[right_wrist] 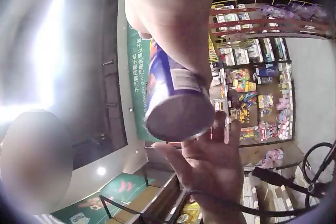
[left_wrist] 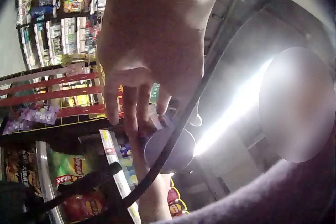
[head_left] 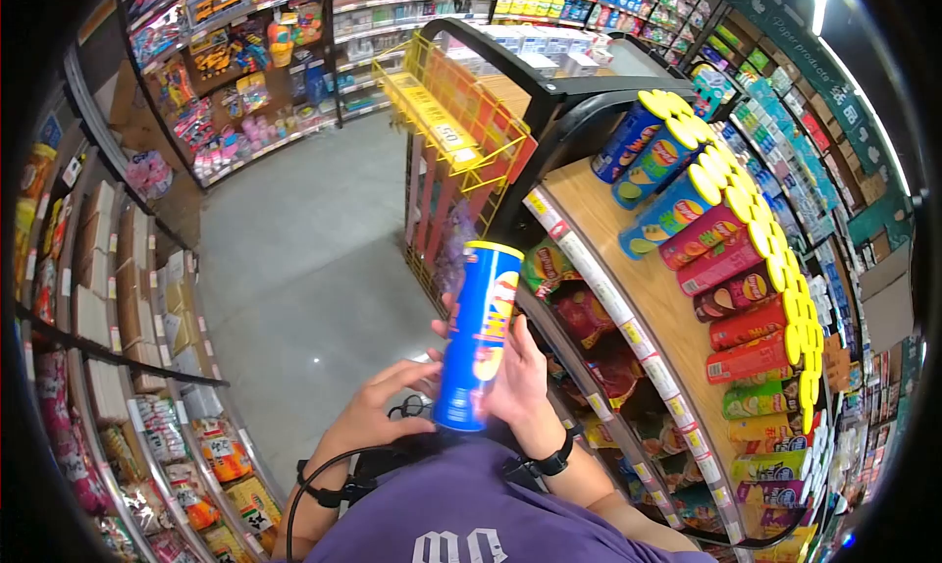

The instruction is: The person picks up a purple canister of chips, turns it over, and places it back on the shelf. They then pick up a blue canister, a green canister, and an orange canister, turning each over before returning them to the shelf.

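A blue chip canister [head_left: 477, 337] with a yellow lid stands nearly upright in front of the chest. The right hand [head_left: 518, 377] holds it from the right side, fingers passing behind it. Beside its lower left is the left hand [head_left: 394, 404], fingers extended; whether they touch the can is unclear. In the right wrist view the can's round metal base [right_wrist: 180, 118] shows, the right hand [right_wrist: 173, 19] around it and the left hand [right_wrist: 210, 166] below, fingers spread. The left wrist view shows the left hand [left_wrist: 152, 40] with loose straight fingers near the can's base [left_wrist: 169, 150].
To the right, a curved shelf [head_left: 589, 205] bears rows of canisters [head_left: 746, 293] with yellow lids, with bagged snacks below. A yellow wire rack [head_left: 451, 122] hangs at the shelf's end. Packed shelves [head_left: 147, 298] line the left; a grey floor aisle [head_left: 304, 239] lies between.
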`<state>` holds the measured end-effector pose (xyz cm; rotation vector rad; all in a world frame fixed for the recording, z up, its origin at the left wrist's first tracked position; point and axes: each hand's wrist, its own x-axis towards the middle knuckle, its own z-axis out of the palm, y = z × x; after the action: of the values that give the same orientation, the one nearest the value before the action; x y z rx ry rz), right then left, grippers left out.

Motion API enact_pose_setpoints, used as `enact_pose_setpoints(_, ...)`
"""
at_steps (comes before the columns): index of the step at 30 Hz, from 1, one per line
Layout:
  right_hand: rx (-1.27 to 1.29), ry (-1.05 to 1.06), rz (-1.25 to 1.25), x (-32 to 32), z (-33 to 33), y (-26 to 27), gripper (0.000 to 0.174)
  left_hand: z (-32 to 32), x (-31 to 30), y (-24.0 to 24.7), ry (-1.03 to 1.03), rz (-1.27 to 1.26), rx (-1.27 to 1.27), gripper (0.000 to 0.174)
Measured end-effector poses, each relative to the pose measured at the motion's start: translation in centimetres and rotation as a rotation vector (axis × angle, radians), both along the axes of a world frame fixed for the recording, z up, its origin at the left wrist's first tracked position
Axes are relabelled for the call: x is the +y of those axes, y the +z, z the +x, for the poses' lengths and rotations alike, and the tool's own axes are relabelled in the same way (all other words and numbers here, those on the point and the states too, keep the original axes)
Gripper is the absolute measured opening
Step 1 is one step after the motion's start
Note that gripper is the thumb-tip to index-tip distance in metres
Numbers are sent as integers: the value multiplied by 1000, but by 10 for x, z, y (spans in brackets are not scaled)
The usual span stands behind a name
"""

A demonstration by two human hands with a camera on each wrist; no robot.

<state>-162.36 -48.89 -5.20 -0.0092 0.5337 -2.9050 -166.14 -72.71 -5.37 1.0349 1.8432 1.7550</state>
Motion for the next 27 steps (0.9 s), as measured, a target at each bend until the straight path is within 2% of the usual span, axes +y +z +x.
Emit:
enact_pose_setpoints(1,4,27,21,4,3,-2,80,-1,-4,-6,16,23,-85,81)
enact_pose_setpoints(2,-29,-96,89,-1,5,8,80,-2,-6,-10,37,40,-170,83)
enact_pose_setpoints(3,-16,-134,96,-3,7,18,79,-2,-6,-9,32,68,-231,87)
enact_pose_setpoints(8,66,-95,119,4,17,26,82,4,-7,-21,52,225,-553,106)
enact_pose_setpoints(11,159,-67,161,3,21,30,86,1,-4,-18,-56,251,-578,110)
enact_pose_setpoints(12,174,-52,167,4,22,29,87,1,-3,-13,-61,281,-659,110)
enact_pose_setpoints(21,211,-12,179,8,29,27,95,2,-1,0,-93,287,-661,107)
enact_pose_setpoints(24,241,-9,193,10,32,27,93,6,4,1,-17,259,-651,109)
enact_pose_setpoints(27,251,-6,191,15,33,26,94,7,7,-4,-26,262,-644,108)
